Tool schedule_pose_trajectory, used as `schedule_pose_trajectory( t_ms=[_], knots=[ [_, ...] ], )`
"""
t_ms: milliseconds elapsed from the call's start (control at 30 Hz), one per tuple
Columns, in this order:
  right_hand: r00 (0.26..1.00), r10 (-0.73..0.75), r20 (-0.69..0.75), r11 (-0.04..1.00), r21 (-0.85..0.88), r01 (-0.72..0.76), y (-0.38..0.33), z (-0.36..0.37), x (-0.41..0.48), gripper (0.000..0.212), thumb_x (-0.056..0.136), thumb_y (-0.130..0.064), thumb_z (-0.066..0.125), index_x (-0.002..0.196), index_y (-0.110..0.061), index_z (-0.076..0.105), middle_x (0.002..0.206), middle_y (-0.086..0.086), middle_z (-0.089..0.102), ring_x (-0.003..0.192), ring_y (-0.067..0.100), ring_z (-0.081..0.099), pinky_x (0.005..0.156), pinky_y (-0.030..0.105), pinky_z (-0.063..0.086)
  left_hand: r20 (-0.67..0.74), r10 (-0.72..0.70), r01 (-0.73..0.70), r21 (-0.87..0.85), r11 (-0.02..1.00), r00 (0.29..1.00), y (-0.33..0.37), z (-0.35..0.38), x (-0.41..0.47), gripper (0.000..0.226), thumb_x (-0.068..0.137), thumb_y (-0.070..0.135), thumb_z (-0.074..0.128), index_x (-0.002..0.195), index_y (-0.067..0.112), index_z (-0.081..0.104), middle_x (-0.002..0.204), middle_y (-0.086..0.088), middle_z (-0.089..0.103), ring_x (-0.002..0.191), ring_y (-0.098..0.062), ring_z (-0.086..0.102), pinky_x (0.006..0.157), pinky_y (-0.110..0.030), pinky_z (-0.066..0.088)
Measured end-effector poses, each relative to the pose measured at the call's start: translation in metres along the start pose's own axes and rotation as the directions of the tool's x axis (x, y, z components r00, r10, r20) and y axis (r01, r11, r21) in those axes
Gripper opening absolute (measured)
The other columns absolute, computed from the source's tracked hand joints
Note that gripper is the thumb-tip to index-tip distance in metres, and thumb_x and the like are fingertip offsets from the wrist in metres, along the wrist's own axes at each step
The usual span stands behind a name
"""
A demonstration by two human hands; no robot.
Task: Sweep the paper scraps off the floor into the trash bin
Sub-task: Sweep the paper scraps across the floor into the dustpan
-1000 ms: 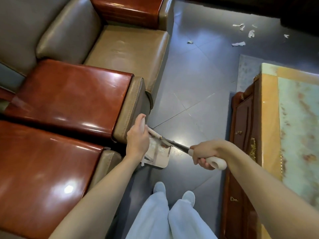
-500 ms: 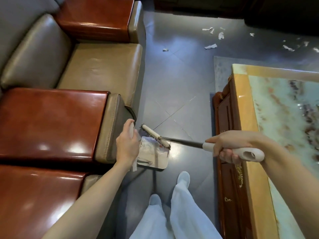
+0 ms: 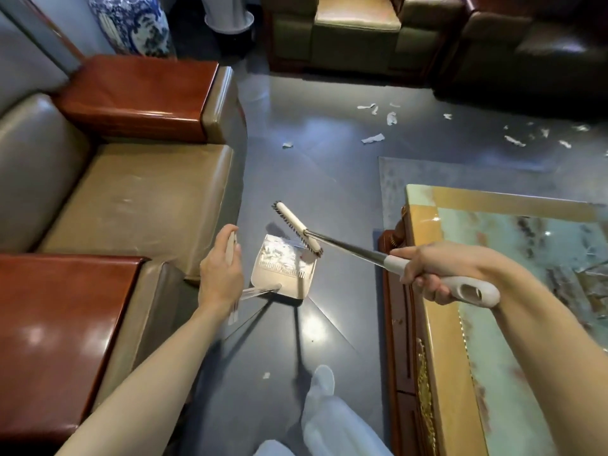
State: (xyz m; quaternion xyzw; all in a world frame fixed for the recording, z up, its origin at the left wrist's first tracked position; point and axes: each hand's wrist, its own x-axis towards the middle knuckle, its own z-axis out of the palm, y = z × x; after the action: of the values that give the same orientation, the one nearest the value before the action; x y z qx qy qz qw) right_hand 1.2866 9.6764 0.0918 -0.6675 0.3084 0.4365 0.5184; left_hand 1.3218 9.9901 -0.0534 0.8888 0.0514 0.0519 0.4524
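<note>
My left hand (image 3: 219, 274) grips the upright handle of a clear dustpan (image 3: 283, 267) held just above the dark floor, with white scraps lying in its pan. My right hand (image 3: 439, 271) holds the white grip of a long broom (image 3: 297, 229), whose white brush head hangs over the pan's far edge. Several white paper scraps (image 3: 372, 138) lie scattered on the floor ahead and to the right, near the far sofas. One small scrap (image 3: 266, 375) lies near my feet. No trash bin is in view.
A leather sofa (image 3: 138, 199) with red wooden armrests runs along the left. A marble-topped wooden coffee table (image 3: 493, 291) on a pale rug (image 3: 427, 174) stands at the right. More sofas and a blue-white vase (image 3: 131, 24) are at the back. A narrow floor aisle runs between sofa and table.
The view has lifted and moved forward, showing more floor and scraps ahead. The broom head has swung up and away over the pan's far edge. Both hands keep their grips.
</note>
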Motion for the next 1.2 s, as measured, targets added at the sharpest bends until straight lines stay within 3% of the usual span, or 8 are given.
schedule_pose_trajectory(
  t_ms=[167,267,500,633,800,1000,1100,1200],
  knots=[
    [0.999,-0.018,-0.044,0.996,-0.091,0.014,-0.020,-0.016,0.024,0.042,0.090,0.000,0.043,0.131,-0.010,0.044,0.048,0.003,0.044,0.031,0.007,0.039,0.030,0.015,0.034,-0.024,-0.030,0.029,-0.020,0.999,0.999,-0.001,0.005,0.004,0.024,0.100,0.019,0.043,0.120,0.029,0.050,0.088,-0.004,0.058,0.072,-0.021,0.050,0.067,-0.036,0.042],
    [0.998,-0.017,-0.065,0.997,-0.076,0.012,-0.013,-0.002,0.034,0.042,0.090,0.001,0.042,0.128,-0.017,0.044,0.046,0.003,0.045,0.030,0.007,0.040,0.030,0.015,0.034,-0.022,-0.049,0.049,-0.020,0.999,0.999,-0.008,-0.006,-0.012,0.024,0.099,0.019,0.044,0.119,0.031,0.051,0.083,-0.001,0.057,0.067,-0.016,0.049,0.064,-0.033,0.039],
    [0.999,0.030,-0.020,1.000,0.001,-0.030,0.051,0.068,0.022,0.037,0.089,0.002,0.046,0.122,-0.013,0.044,0.051,0.005,0.047,0.033,0.007,0.040,0.031,0.016,0.036,0.001,-0.030,0.030,-0.032,0.999,1.000,-0.042,-0.054,-0.098,0.026,0.098,0.018,0.048,0.120,0.031,0.053,0.069,0.011,0.054,0.060,-0.005,0.051,0.058,-0.028,0.039],
    [0.999,0.051,0.007,0.997,0.052,-0.051,0.101,0.126,0.004,0.032,0.089,0.002,0.048,0.117,-0.012,0.046,0.050,0.004,0.049,0.034,0.007,0.041,0.030,0.017,0.036,0.018,-0.035,0.036,-0.031,0.999,0.999,-0.066,-0.091,-0.167,0.027,0.097,0.017,0.050,0.122,0.026,0.055,0.090,0.006,0.062,0.072,-0.004,0.053,0.069,-0.026,0.038],
    [0.998,0.062,0.013,0.998,-0.030,-0.061,0.148,0.189,-0.010,0.032,0.091,0.000,0.048,0.119,-0.014,0.045,0.047,0.005,0.051,0.033,0.006,0.043,0.031,0.016,0.037,0.020,-0.050,0.051,-0.017,0.999,0.999,-0.084,-0.129,-0.253,0.026,0.096,0.014,0.052,0.118,0.028,0.055,0.085,0.015,0.059,0.070,-0.002,0.055,0.067,-0.026,0.040],
    [0.995,0.071,0.067,0.991,-0.120,-0.062,0.187,0.228,0.001,0.035,0.090,0.002,0.049,0.124,-0.008,0.048,0.049,0.004,0.047,0.033,0.006,0.041,0.033,0.015,0.037,-0.067,-0.209,0.208,-0.026,0.978,0.976,-0.098,-0.146,-0.353,0.028,0.095,0.015,0.054,0.121,0.026,0.057,0.099,0.016,0.062,0.093,0.005,0.054,0.076,0.000,0.035],
    [0.993,0.051,0.107,0.988,-0.153,-0.034,0.196,0.242,0.009,0.032,0.089,0.002,0.049,0.120,-0.005,0.050,0.048,0.004,0.045,0.034,0.007,0.040,0.033,0.014,0.037,-0.135,-0.279,0.277,-0.037,0.960,0.951,-0.098,-0.150,-0.396,0.029,0.096,0.018,0.053,0.123,0.030,0.056,0.106,0.017,0.061,0.096,0.011,0.051,0.080,-0.006,0.035],
    [0.991,0.034,0.132,0.967,-0.255,0.001,0.198,0.262,0.010,0.017,0.089,0.000,0.047,0.104,-0.008,0.051,0.042,0.001,0.044,0.031,0.007,0.039,0.033,0.014,0.036,-0.178,-0.349,0.343,-0.065,0.937,0.920,-0.097,-0.157,-0.431,0.028,0.096,0.017,0.053,0.122,0.027,0.057,0.110,0.013,0.062,0.098,0.000,0.053,0.086,-0.020,0.036]
  ],
)
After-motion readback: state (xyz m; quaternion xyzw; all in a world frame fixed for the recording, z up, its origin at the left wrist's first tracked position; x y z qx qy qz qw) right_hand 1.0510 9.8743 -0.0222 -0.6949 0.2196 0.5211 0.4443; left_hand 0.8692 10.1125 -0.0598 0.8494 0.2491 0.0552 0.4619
